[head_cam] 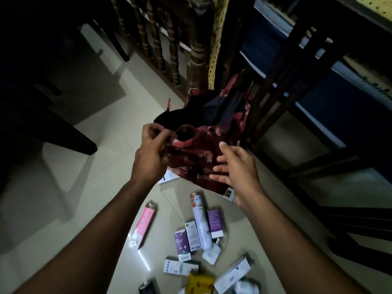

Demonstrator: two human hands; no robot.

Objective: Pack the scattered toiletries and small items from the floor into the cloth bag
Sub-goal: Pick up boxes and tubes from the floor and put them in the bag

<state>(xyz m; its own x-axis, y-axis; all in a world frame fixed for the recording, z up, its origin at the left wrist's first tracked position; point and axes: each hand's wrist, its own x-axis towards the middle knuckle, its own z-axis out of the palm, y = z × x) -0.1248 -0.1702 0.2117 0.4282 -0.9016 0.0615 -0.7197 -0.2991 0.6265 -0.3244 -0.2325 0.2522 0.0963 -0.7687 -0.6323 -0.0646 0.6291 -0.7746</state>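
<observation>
One cloth bag (pixel 199 158), dark red with a pale floral print and a dark lining, was held up above the floor (pixel 95 187) at the centre of the view, its mouth gaping toward twelve o'clock. The left hand (pixel 151 151) gripped the bag's rim at its nine o'clock edge, fingers (pixel 161 132) curled and pinching the cloth. The right hand (pixel 235 168) hovered just beside the bag's four o'clock side, its fingers straight, spread and released, holding nothing; whether they brushed the cloth could not be told.

Below the bag, toward six o'clock, the toiletries lay scattered on the pale tiled floor. Counted: one long pink and white carton (pixel 144 225) at seven o'clock, apart from the rest; one tall white spray can (pixel 200 219) with a floral top; two purple cartons, a smaller one (pixel 182 240) to the can's left and a taller one (pixel 214 222) to its right; one narrow white carton (pixel 192 234) between the smaller purple carton and the can; one white and teal box (pixel 180 267) lying flat below them; one yellow packet (pixel 200 283) at the bottom edge; one long white carton (pixel 232 274) at five o'clock; one dark can (pixel 147 287) at the lower edge. A white box (pixel 167 177) showed partly from under the bag. The print on every package was too small and blurred to read, so no brand could be made out.

At twelve o'clock stood a row of turned wooden balusters (pixel 157 39), with a yellow dotted cloth (pixel 216 49) hanging beside them.
</observation>
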